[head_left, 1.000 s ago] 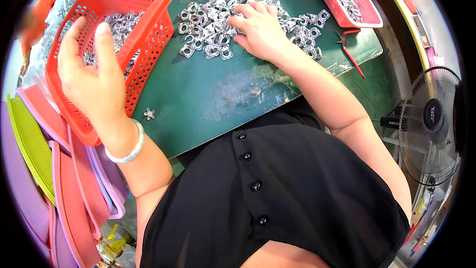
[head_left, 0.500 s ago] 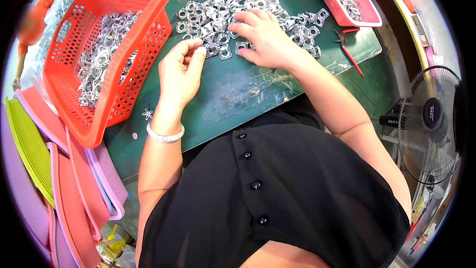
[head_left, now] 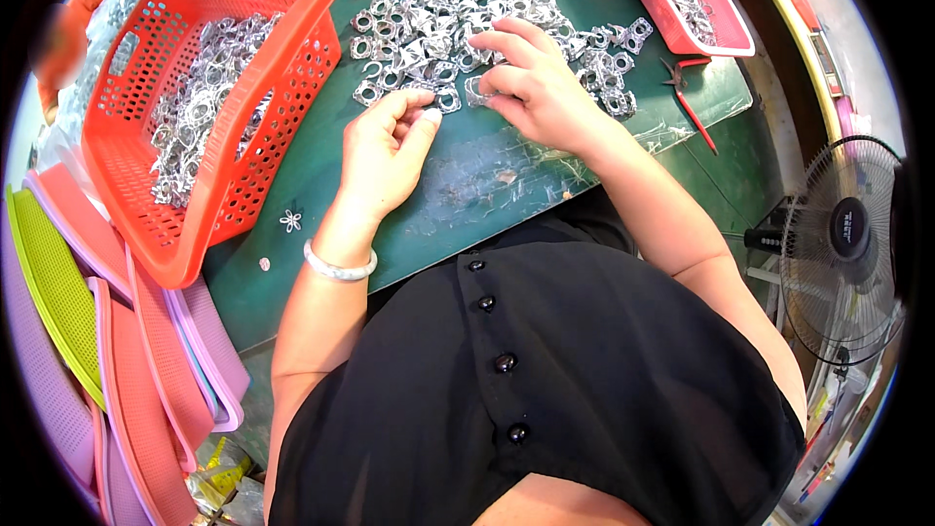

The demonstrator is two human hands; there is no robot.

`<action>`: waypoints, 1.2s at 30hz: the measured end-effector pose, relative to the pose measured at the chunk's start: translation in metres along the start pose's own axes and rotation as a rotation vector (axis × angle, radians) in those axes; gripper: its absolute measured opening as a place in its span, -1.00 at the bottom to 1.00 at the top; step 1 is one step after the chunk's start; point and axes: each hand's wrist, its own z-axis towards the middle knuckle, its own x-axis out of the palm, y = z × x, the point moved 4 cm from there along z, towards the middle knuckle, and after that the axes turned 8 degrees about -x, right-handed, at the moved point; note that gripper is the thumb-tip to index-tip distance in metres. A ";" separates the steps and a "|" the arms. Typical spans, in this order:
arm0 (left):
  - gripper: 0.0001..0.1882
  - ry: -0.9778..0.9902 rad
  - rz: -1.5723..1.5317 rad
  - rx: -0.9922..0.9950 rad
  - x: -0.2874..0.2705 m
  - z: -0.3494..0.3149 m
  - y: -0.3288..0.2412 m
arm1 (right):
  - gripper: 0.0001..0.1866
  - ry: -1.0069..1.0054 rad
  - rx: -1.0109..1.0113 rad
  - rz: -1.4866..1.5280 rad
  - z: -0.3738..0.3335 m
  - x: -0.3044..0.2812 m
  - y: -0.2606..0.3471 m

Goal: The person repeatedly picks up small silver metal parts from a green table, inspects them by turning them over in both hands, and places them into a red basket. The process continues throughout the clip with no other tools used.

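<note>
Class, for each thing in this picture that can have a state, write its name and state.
Large red perforated plastic basket: partly filled.
Small pink plastic basket: partly filled.
Silvery metal pieces: loosely heaped.
Red-handled metal pliers: handles spread apart.
Green table: surface scuffed.
Black round fan: on or off, cannot tell.
Left hand: fingers bent, near heap.
Right hand: fingers bent, at heap.

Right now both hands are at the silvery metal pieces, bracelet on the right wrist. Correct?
Wrong side: the head view shows the bracelet on the left wrist. Left hand and right hand are at the silvery metal pieces, as you say.
</note>
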 end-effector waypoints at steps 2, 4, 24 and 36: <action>-0.78 0.076 -0.145 -0.093 0.005 -0.001 0.002 | -0.85 -0.074 -0.052 0.005 0.002 -0.005 0.010; -0.76 0.156 -0.276 -0.198 0.009 -0.002 0.002 | -0.86 -0.134 -0.118 -0.014 0.004 -0.008 0.022; -0.33 -0.048 -0.218 0.251 0.010 -0.006 -0.007 | -0.75 -0.229 0.298 0.658 -0.018 0.008 0.023; -0.26 -0.091 -0.098 0.337 0.009 -0.011 -0.014 | -0.88 -0.151 0.404 0.890 -0.021 0.013 0.022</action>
